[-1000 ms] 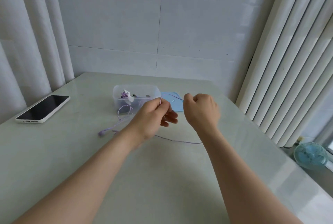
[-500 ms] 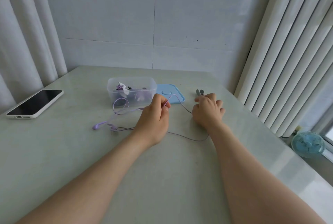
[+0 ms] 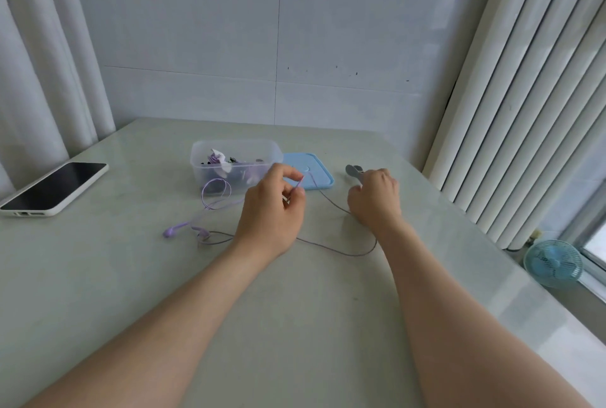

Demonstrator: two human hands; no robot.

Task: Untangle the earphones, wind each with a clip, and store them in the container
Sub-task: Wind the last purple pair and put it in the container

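Note:
A purple earphone cable [image 3: 214,192] lies looped on the table, its two earbuds [image 3: 183,230] at the left. My left hand [image 3: 272,210] pinches the cable between thumb and forefinger, just in front of the clear plastic container [image 3: 236,166], which holds wound earphones. From there the cable runs right and curves back under my right wrist. My right hand [image 3: 375,197] rests on the table farther right, its fingertips closed on a grey clip [image 3: 353,171].
A light blue lid [image 3: 310,174] lies right of the container. A phone [image 3: 54,187] with a white case sits at the table's left edge. Curtains hang on both sides. A small blue fan [image 3: 552,263] stands on the sill beyond the right table edge.
My right hand let go of the cable, dropped to the table and reached right to the grey clip. My left hand lowered, still pinching the cable.

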